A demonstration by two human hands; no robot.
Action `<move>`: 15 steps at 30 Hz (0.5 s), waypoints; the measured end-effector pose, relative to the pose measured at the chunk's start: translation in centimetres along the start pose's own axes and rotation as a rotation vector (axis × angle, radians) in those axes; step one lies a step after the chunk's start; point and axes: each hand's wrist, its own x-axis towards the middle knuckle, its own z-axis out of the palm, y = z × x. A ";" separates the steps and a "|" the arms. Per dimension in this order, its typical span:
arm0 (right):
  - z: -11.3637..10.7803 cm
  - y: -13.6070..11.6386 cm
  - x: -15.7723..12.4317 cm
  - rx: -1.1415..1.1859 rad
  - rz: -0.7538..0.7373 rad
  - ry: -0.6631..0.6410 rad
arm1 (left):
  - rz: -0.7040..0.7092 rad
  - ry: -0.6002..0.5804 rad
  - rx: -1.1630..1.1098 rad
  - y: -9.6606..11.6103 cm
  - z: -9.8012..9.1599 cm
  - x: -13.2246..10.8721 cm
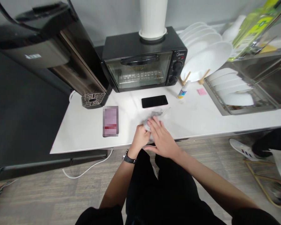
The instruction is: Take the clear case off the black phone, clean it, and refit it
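Note:
At the counter's front edge my left hand (pixel 140 137), with a watch on its wrist, is closed around a crumpled piece of thin, see-through plastic (pixel 155 113). It looks like a small bag, but blur hides its exact shape. Against the plastic and the left fist rests my right hand (pixel 163 137), its fingers stretched out and the thumb apart. Just beyond the plastic lies a black smartphone (pixel 154 102), screen up. A purple, blurred-out flat item (pixel 110 121) is to the left of my hands.
Behind the phone stands a black toaster oven (pixel 140 62) with a white pot (pixel 154 18) on top. A drink dispenser (pixel 84 62) is at left. To the right are a small bottle (pixel 183 90), pink sticky notes (pixel 201 91), racked white plates (pixel 206 59) and a sink (pixel 264 106).

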 end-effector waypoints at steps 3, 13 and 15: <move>0.0 0.3 -0.1 -0.018 0.021 -0.021 | -0.006 0.006 -0.027 0.0 0.0 -0.1; 0.4 -0.2 0.1 -0.001 -0.028 0.027 | -0.023 0.033 -0.042 0.1 0.0 0.1; 0.2 0.8 0.1 -0.034 0.116 0.099 | -0.015 -0.013 -0.070 0.3 0.1 0.0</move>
